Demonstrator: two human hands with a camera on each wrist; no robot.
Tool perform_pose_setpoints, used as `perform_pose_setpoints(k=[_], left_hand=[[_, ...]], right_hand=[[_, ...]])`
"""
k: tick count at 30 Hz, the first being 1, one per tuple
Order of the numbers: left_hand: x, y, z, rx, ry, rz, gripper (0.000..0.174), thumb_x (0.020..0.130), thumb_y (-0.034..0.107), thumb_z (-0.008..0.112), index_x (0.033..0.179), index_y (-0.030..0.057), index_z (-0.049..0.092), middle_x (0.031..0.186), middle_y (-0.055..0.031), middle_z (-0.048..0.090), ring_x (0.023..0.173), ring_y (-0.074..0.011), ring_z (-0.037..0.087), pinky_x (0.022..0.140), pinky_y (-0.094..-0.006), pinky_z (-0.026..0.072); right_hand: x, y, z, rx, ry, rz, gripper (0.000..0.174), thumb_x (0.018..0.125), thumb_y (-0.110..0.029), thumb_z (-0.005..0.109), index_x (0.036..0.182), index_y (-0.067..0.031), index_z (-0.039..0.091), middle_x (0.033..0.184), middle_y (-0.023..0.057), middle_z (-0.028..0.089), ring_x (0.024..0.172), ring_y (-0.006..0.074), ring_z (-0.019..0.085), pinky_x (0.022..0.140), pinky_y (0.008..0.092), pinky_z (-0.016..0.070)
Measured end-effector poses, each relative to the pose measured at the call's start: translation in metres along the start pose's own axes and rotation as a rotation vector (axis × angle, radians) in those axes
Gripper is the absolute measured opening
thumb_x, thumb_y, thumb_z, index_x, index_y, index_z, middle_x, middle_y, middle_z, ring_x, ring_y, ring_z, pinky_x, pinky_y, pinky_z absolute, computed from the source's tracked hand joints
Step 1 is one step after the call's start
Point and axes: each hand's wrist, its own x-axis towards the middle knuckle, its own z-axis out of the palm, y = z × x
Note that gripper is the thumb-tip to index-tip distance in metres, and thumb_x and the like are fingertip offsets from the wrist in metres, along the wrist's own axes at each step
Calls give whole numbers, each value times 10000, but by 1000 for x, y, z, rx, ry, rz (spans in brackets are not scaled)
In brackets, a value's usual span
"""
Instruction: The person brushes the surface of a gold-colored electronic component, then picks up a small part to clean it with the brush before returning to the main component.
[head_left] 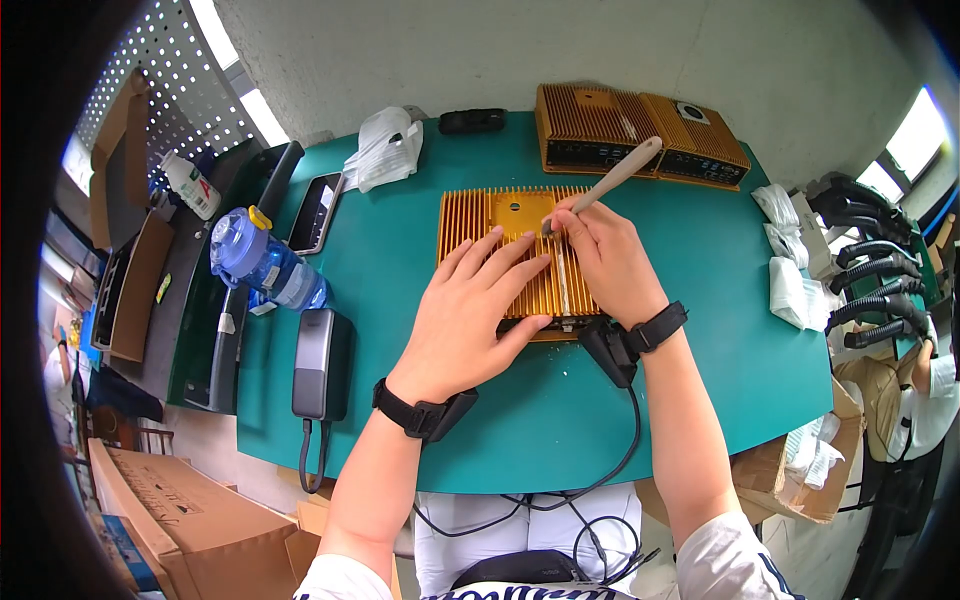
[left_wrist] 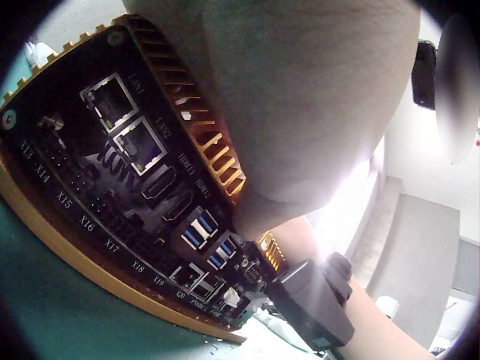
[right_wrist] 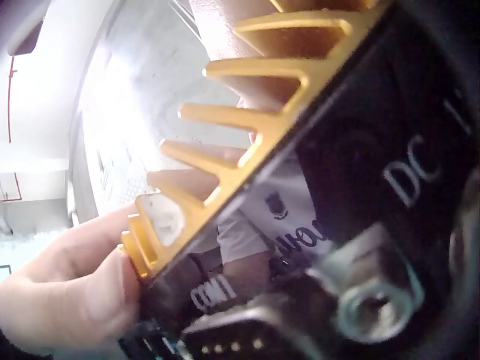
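Observation:
A gold finned computer case [head_left: 515, 215] lies flat on the green table, its black port panel [left_wrist: 105, 180] facing the person. My left hand [head_left: 470, 310] rests on the fins, fingers spread, with the thumb at the front edge. My right hand [head_left: 610, 255] holds a brush by its pale handle [head_left: 625, 172], its dark tip down at the fins right of the bare square plate. A whitish strip [head_left: 565, 280] runs along one groove, and in the right wrist view whitish material [right_wrist: 161, 217] fills the groove's end. The right wrist view does not show the brush.
Two similar gold cases [head_left: 590, 125] stand at the back right. On the left are a phone [head_left: 317, 212], a blue water bottle [head_left: 270, 265] and a power bank [head_left: 322, 365]. White bags [head_left: 385, 150] lie at the back; small white crumbs lie before the case. A cable [head_left: 635, 440] hangs from the right wrist.

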Motion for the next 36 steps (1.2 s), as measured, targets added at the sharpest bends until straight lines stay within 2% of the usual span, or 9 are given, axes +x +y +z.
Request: perform_pose_setpoints(k=[13,36], left_hand=[[0,-1,1,4,-8,-4,529,858,313,685,1334,115,568,1424,-115,525,1358,-356,432,1133,-486,326],[-1,-1,1,6,-4,-2,529,856,312,688,1333,120,565,1429,-108,519,1360,-351,429,1137,-485,322]], right_hand=[[-1,-6,-3,4,-46,57,218,1028,-122,468,1022,75,562,918,186,642,882,357,617,830,377,504],[-1,-6,-2,4,-27,42,195,1011,-100,470,1006,73,560,915,189,634,881,378,606,827,386,497]])
